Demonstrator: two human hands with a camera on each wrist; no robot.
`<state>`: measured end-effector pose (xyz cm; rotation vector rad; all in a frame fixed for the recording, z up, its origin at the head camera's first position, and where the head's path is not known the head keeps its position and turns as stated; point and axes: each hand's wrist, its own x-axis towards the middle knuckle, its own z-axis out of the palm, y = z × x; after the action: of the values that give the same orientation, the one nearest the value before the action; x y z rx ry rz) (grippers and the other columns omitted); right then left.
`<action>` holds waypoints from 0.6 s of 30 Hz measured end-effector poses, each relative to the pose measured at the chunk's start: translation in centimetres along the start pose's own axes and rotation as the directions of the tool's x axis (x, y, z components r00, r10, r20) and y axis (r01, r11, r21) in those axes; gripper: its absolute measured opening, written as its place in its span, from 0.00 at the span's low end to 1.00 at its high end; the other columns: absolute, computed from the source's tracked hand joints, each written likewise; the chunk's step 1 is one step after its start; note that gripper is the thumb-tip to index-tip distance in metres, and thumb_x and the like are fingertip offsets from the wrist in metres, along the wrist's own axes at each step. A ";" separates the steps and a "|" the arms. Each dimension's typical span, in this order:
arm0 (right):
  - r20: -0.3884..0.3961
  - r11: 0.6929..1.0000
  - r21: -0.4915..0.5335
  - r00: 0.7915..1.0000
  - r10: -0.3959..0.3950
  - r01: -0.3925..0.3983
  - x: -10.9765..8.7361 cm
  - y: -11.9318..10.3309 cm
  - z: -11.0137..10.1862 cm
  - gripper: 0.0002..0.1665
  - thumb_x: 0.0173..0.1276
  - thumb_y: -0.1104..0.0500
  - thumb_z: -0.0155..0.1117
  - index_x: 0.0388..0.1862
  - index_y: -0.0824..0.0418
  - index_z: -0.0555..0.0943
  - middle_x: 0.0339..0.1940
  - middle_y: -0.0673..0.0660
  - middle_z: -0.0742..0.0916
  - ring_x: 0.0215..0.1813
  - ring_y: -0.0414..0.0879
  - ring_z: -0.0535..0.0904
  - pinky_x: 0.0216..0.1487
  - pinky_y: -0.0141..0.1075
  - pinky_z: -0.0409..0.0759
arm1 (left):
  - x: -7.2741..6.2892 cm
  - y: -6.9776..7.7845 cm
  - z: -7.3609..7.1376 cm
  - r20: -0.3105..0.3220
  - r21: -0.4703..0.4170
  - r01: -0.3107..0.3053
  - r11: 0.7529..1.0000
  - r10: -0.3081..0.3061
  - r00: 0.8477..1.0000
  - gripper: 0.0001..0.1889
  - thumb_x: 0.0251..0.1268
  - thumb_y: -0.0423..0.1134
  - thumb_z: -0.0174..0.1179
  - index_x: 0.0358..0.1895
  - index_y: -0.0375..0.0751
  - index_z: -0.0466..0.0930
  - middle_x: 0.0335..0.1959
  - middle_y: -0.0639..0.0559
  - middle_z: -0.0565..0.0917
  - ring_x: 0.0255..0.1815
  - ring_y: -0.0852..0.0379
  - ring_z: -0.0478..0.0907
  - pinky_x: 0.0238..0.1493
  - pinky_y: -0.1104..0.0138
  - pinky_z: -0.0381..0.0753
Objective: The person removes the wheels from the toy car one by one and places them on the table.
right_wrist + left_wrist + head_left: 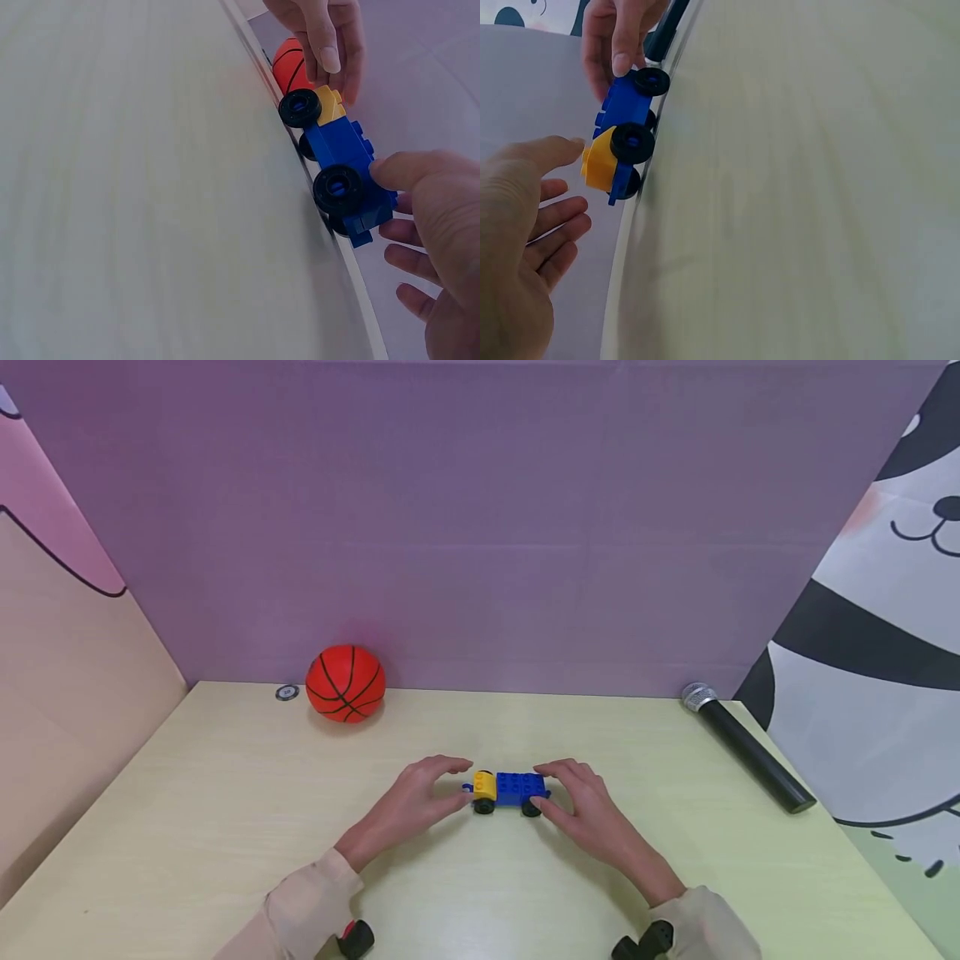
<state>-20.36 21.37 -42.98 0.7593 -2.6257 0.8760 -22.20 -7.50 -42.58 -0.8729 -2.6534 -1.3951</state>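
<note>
A small toy car (510,788) with a blue body, a yellow front block and black wheels stands on the table between my two hands. At the yellow end, my left hand (420,793) has its thumb and fingers spread apart, tips close to the block (600,165). My right hand (588,810) curves loosely around the blue rear end. Its thumb overlaps the blue body in the right wrist view, while the other fingers (412,261) hang relaxed beside the rear. Whether the thumb presses on the car or only hovers, I cannot tell.
A red toy basketball (345,683) sits at the table's back left, with a small dark round disc (287,692) beside it. A black microphone (750,752) with a silver head lies along the right edge. A purple panel (480,527) rises behind the pale table (480,893).
</note>
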 end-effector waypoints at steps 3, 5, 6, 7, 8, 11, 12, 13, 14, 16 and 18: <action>0.002 1.000 0.003 1.000 0.000 0.000 0.0 0.1 0.1 0.23 0.72 0.60 0.71 0.63 0.67 0.80 0.57 0.56 0.84 0.61 0.55 0.75 0.63 0.61 0.70 | 0.2 0.0 0.2 0.008 -0.003 -0.004 1.000 0.004 1.000 0.23 0.72 0.39 0.67 0.66 0.34 0.79 0.63 0.44 0.82 0.66 0.45 0.76 0.67 0.48 0.74; 0.004 1.000 0.004 1.000 0.003 -0.003 0.0 0.2 0.1 0.23 0.72 0.61 0.71 0.63 0.67 0.80 0.57 0.56 0.84 0.61 0.55 0.75 0.63 0.61 0.70 | 0.3 -0.1 0.4 0.013 -0.002 -0.005 1.000 0.005 1.000 0.23 0.72 0.39 0.67 0.66 0.34 0.79 0.63 0.44 0.82 0.66 0.45 0.76 0.67 0.48 0.74; 0.005 1.000 0.004 1.000 0.003 -0.003 0.0 0.2 0.1 0.23 0.72 0.61 0.71 0.63 0.67 0.80 0.57 0.57 0.84 0.60 0.55 0.76 0.63 0.61 0.70 | 0.3 -0.1 0.4 0.015 -0.004 -0.004 1.000 0.004 1.000 0.23 0.72 0.39 0.67 0.66 0.34 0.79 0.63 0.44 0.82 0.65 0.45 0.77 0.67 0.47 0.74; 0.005 1.000 0.001 1.000 0.003 -0.003 0.0 0.2 0.1 0.23 0.72 0.61 0.71 0.63 0.67 0.80 0.57 0.56 0.84 0.60 0.55 0.76 0.63 0.61 0.70 | 0.4 -0.2 0.5 0.017 -0.006 -0.003 1.000 0.003 1.000 0.23 0.72 0.39 0.67 0.66 0.34 0.79 0.62 0.44 0.82 0.65 0.45 0.77 0.67 0.47 0.74; 0.006 1.000 0.001 1.000 0.004 -0.004 0.0 0.3 0.2 0.23 0.72 0.61 0.71 0.62 0.67 0.80 0.57 0.57 0.84 0.60 0.55 0.76 0.63 0.61 0.70 | 0.4 -0.2 0.6 0.017 -0.006 0.000 1.000 0.000 1.000 0.23 0.72 0.39 0.67 0.66 0.34 0.79 0.62 0.44 0.82 0.65 0.45 0.77 0.67 0.47 0.74; 0.002 1.000 -0.006 1.000 -0.001 0.001 0.1 0.3 0.2 0.22 0.72 0.61 0.71 0.62 0.66 0.81 0.57 0.57 0.84 0.60 0.56 0.76 0.62 0.61 0.71 | 0.5 -0.3 0.7 0.019 -0.008 0.008 1.000 -0.008 1.000 0.23 0.72 0.38 0.67 0.66 0.34 0.79 0.62 0.44 0.82 0.65 0.45 0.77 0.67 0.47 0.74; -0.001 1.000 -0.009 1.000 -0.002 0.002 0.1 0.4 0.2 0.22 0.71 0.61 0.71 0.62 0.66 0.81 0.57 0.57 0.84 0.59 0.56 0.76 0.61 0.61 0.71 | 0.5 -0.3 0.8 0.020 -0.007 0.010 1.000 -0.010 1.000 0.23 0.72 0.38 0.67 0.66 0.35 0.79 0.62 0.44 0.82 0.65 0.45 0.77 0.67 0.47 0.74; -0.003 1.000 -0.012 1.000 -0.005 0.004 0.1 0.4 0.3 0.22 0.71 0.62 0.71 0.62 0.67 0.81 0.57 0.57 0.85 0.59 0.56 0.76 0.61 0.61 0.71 | 0.6 -0.3 0.8 0.021 -0.005 0.011 1.000 -0.011 1.000 0.22 0.72 0.38 0.67 0.66 0.35 0.79 0.62 0.45 0.83 0.65 0.45 0.77 0.67 0.48 0.74; -0.006 1.000 -0.015 1.000 -0.006 0.006 0.1 0.4 0.3 0.22 0.71 0.62 0.72 0.61 0.67 0.81 0.56 0.57 0.85 0.59 0.56 0.76 0.60 0.61 0.71 | 0.6 -0.3 0.9 0.022 -0.004 0.011 1.000 -0.011 1.000 0.22 0.72 0.38 0.67 0.66 0.35 0.79 0.62 0.45 0.83 0.65 0.45 0.77 0.67 0.48 0.74; -0.012 1.000 -0.018 1.000 -0.009 0.009 0.1 0.3 0.3 0.22 0.70 0.62 0.72 0.61 0.67 0.81 0.56 0.58 0.85 0.59 0.56 0.76 0.59 0.60 0.70 | 0.7 -0.3 1.0 0.026 0.005 0.008 1.000 -0.009 1.000 0.22 0.72 0.38 0.67 0.66 0.35 0.79 0.62 0.45 0.83 0.64 0.46 0.78 0.67 0.49 0.74; -0.012 1.000 -0.017 1.000 -0.008 0.008 0.1 0.3 0.4 0.23 0.70 0.62 0.72 0.61 0.67 0.81 0.56 0.58 0.85 0.59 0.57 0.76 0.59 0.60 0.70 | 0.8 -0.3 1.2 0.027 0.010 0.005 1.000 -0.006 1.000 0.22 0.72 0.37 0.67 0.66 0.35 0.80 0.62 0.45 0.83 0.64 0.46 0.78 0.67 0.50 0.75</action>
<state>-20.67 21.27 -43.41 0.7570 -2.6140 0.8528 -22.74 -6.38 -43.31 -0.8903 -2.6816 -1.3805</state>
